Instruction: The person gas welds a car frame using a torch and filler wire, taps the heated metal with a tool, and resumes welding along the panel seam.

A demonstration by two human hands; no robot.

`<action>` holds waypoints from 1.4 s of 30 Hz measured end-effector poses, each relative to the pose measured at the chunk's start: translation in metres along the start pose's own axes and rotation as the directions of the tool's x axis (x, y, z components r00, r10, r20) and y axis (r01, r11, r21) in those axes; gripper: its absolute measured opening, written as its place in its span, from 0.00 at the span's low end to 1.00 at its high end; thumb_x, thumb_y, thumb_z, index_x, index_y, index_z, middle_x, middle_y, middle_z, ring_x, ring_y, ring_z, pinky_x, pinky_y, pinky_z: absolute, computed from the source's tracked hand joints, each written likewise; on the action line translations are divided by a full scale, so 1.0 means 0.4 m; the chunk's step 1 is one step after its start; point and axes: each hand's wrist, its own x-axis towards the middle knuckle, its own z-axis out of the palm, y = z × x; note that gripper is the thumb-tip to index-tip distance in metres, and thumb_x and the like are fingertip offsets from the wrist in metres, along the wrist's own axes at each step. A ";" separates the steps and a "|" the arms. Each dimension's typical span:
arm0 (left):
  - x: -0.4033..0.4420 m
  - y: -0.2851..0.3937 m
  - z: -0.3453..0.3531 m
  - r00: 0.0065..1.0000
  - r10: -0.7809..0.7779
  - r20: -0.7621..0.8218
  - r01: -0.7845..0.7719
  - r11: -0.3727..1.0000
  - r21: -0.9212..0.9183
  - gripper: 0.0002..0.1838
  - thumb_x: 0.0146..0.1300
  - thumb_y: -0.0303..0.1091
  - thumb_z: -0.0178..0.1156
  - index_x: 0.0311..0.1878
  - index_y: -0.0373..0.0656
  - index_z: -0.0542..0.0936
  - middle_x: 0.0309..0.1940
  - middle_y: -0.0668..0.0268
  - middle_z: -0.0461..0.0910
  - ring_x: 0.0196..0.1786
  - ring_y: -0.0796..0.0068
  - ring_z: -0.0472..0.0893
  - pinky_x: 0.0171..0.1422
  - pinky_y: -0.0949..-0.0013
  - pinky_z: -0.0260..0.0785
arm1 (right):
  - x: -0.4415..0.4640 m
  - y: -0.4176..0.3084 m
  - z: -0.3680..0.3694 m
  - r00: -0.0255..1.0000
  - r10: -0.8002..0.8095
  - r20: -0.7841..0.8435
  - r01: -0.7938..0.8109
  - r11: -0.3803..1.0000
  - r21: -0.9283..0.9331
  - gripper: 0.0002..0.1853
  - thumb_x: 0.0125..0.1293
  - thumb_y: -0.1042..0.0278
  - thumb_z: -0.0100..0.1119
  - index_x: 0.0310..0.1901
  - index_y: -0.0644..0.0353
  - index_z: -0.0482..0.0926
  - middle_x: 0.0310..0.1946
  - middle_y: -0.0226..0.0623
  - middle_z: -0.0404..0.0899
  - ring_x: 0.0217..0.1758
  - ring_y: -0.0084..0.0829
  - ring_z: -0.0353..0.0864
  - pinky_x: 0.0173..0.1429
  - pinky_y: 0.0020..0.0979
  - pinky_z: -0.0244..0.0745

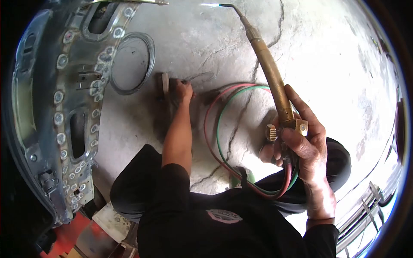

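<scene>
Your right hand (pixel 313 146), at 3 o'clock, is closed round the lower end of the brass torch (pixel 268 66), which slants up toward 12, its lit flame (pixel 211 4) pointing to 9. Your left hand (pixel 184 91), at 11, is curled low near the floor (pixel 241 38); you can't tell what it grips. A wire coil (pixel 152 56) lies at 10, the metal panel (pixel 64 101) stands at 9.
</scene>
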 end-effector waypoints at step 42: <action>-0.223 0.039 0.022 0.894 0.275 -0.353 -0.373 0.894 -0.248 0.18 0.73 0.41 0.66 0.42 0.31 0.89 0.39 0.54 0.92 0.44 0.58 0.89 0.52 0.53 0.79 | -0.059 -0.027 -0.011 0.993 -0.110 0.054 0.113 0.992 -0.061 0.39 0.71 0.73 0.59 0.83 0.71 0.61 0.37 0.42 0.83 0.28 0.28 0.83 0.29 0.30 0.80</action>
